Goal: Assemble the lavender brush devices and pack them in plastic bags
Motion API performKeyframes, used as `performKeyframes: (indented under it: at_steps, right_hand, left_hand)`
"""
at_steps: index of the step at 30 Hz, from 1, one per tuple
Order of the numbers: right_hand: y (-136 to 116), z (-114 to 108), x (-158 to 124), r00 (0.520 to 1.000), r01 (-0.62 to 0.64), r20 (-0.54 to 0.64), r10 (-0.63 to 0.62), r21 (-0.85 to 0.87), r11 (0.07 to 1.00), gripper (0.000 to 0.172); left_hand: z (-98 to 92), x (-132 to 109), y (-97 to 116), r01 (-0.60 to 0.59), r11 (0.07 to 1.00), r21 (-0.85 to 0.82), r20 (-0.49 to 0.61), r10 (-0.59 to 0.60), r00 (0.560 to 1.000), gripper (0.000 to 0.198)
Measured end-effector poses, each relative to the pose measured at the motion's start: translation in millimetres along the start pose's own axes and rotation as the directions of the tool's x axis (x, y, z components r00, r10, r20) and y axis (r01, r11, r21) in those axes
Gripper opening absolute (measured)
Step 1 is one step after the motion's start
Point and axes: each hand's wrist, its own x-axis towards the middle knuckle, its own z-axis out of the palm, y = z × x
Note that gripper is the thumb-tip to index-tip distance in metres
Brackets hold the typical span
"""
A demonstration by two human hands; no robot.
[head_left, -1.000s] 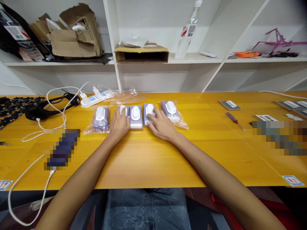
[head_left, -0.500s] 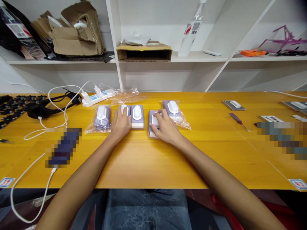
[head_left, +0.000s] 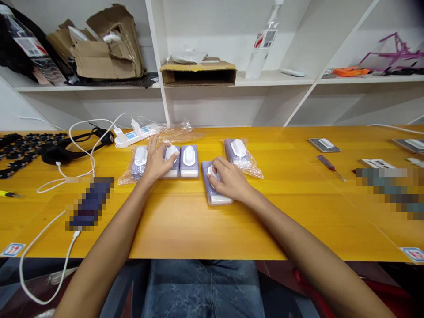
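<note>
Dragged forward and skewed on the counter (head_left: 185, 229), a lilac device (head_left: 217, 199) sits under the right hand (head_left: 230, 179), fingers curled narrowly over it, while the left hand (head_left: 157, 163), fingers spread wide, touches a second lilac device (head_left: 175, 160) that one slip could knock askew.

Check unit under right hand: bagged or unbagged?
Unbagged: the lilac unit lies bare, no plastic around it, unlike the bagged one behind it. The right hand rests on top.

White shelving unit (head_left: 212, 106), torn cardboard box (head_left: 106, 57) on an upper shelf, yellow wooden tabletop (head_left: 198, 232), brownish floor (head_left: 274, 274) below
</note>
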Motion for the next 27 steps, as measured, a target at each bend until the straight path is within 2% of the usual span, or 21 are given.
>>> performKeyframes:
  at_steps: [5,9,11,14,18,20,23,25,27]
  right_hand:
    - [0.0,0.7,1.3,1.000,-0.004,0.001,0.004,0.008,1.000,0.009]
    - [0.6,1.6,1.0,1.000,-0.001,-0.006,0.001,0.006,1.000,0.009]
    - [1.0,1.7,0.4,1.000,0.003,-0.017,-0.003,0.015,1.000,0.010]
    - [2.1,1.9,-0.8,1.000,-0.001,-0.019,0.002,0.033,0.999,0.010]
    - [4.7,4.0,-2.3,0.999,-0.038,-0.036,0.041,0.078,0.996,0.017]
    - [4.6,5.0,-2.7,0.994,-0.068,-0.073,0.077,0.123,0.990,0.030]
    - [0.7,4.1,-2.5,0.976,-0.099,-0.169,0.140,0.231,0.968,0.064]
    - [-3.0,1.2,-1.8,0.953,-0.115,-0.235,0.190,0.300,0.947,0.082]
    - [-4.4,-2.4,-0.6,0.926,-0.138,-0.285,0.247,0.354,0.925,0.088]
  left_hand:
    - [8.2,9.7,-10.8,0.029,0.999,-0.038,0.150,-0.023,0.988,0.062]
    - [12.5,11.1,-6.3,0.018,0.999,-0.038,0.135,-0.013,0.991,0.065]
    - [10.3,10.7,-3.9,-0.005,0.999,-0.044,0.089,0.009,0.996,0.062]
    - [2.4,9.1,0.9,-0.098,0.993,-0.071,-0.038,0.095,0.995,0.055]
    - [-11.5,4.3,14.8,-0.251,0.962,-0.105,-0.253,0.218,0.943,0.033]
    - [-17.6,-0.3,25.1,-0.301,0.950,-0.084,-0.353,0.254,0.901,0.024]
    - [-23.6,-10.0,41.8,-0.357,0.932,-0.056,-0.452,0.296,0.842,0.022]
    - [-25.2,-16.4,51.3,-0.375,0.925,-0.062,-0.493,0.299,0.817,0.028]
    - [-25.4,-21.0,57.3,-0.393,0.918,-0.050,-0.506,0.316,0.802,0.035]
